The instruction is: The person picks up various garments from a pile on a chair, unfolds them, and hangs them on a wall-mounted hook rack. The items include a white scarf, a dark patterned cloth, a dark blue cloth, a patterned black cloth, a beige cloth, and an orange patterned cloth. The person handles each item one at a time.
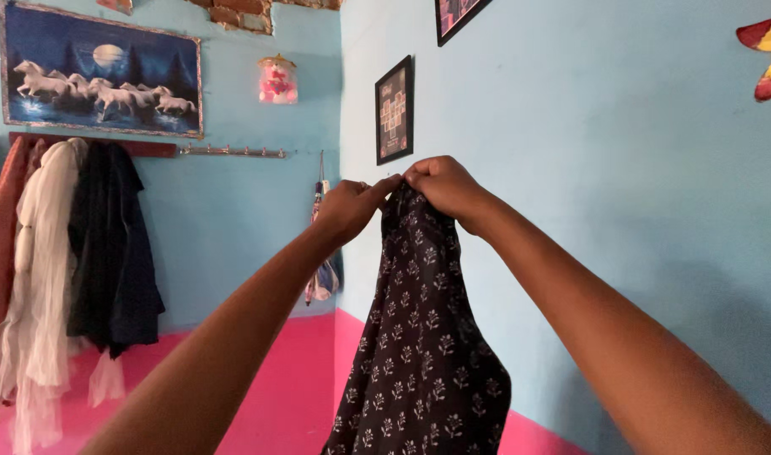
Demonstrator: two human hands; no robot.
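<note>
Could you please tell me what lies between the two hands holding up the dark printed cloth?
In the head view, only the cloth's gathered top edge lies between the left hand and right hand.

The cloth (423, 337) hangs near, at the centre, from the left hand (351, 206) and right hand (443, 185) (touching above it). Far left, clothes (73, 270) hang under a picture (103, 72). A frame (394, 109) sits on the right wall (621, 211).

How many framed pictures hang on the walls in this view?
3: a horse painting upper left, a small black frame above the hands, and another frame cut off by the top edge. Others may be hidden.
</note>
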